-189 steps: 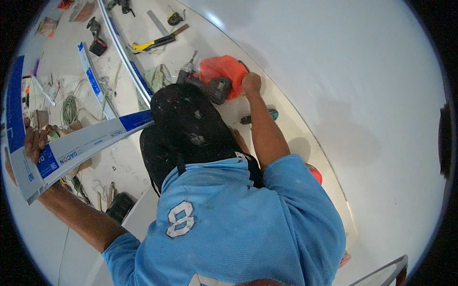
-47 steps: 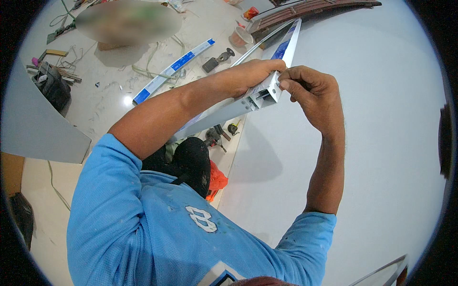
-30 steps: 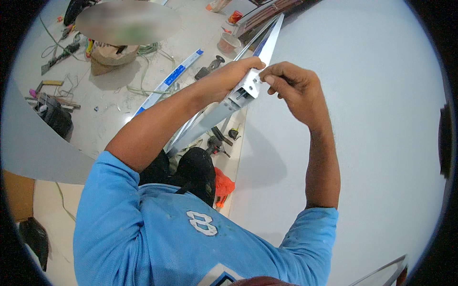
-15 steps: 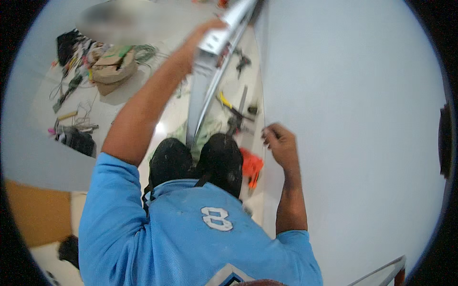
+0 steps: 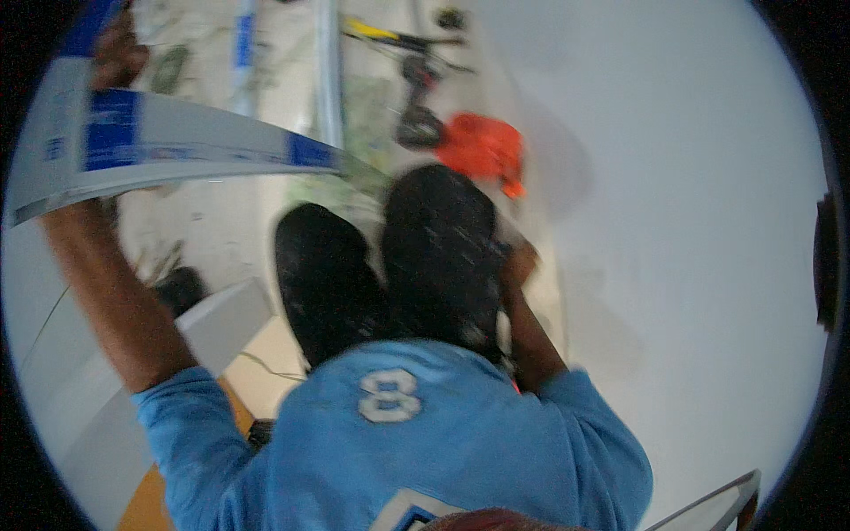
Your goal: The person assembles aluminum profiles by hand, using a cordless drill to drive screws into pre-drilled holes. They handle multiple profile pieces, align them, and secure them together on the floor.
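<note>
Up at my far left, my left hand (image 5: 119, 53) is closed around the long white and blue profile strip (image 5: 177, 146), holding it near one end; the strip runs from that grip rightward across my view, ending just above my dark trousers (image 5: 390, 265). Half a second ago I had it raised nearly upright in front of me; now it lies almost level and off to my left, so I judge I am carrying it away from the white wall (image 5: 673, 221). My right hand (image 5: 518, 265) has left the wall and sits low by my right knee, blurred, so I cannot tell whether it is closed. Beyond that knee lies an orange power tool (image 5: 482, 150).
</note>
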{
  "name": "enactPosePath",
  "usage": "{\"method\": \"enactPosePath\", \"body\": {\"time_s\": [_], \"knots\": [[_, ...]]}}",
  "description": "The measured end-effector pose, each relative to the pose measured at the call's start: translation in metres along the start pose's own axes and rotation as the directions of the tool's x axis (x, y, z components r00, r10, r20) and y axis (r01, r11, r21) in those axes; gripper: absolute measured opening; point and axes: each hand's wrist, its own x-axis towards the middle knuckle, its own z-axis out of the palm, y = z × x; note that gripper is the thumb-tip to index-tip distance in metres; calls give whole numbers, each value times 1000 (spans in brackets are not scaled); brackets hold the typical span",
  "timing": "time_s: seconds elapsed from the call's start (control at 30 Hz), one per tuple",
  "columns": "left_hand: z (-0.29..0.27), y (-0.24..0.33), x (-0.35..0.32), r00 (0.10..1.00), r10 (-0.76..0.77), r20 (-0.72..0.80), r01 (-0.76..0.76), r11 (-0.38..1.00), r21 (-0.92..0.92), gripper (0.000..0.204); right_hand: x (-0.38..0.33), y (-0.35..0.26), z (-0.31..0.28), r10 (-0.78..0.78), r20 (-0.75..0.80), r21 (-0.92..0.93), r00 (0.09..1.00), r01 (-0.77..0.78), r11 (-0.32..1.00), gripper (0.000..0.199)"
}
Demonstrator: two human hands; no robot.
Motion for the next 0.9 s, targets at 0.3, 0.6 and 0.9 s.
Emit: {"method": "enactPosePath", "body": {"time_s": [0.3, 0.6, 0.9], "knots": [[28, -10, 2, 955, 223, -196, -219, 975, 39, 84, 13, 23, 41, 159, -35, 501, 987, -120, 857, 38], [51, -11, 7, 978, 159, -135, -173, 980, -99, 84, -40, 43, 50, 340, -243, 631, 909, -118, 767, 83], [27, -16, 31, 1000, -9, -1, 9, 996, -88, 64, -40, 81, 101, 222, -38, 593, 974, -157, 790, 76]]}}
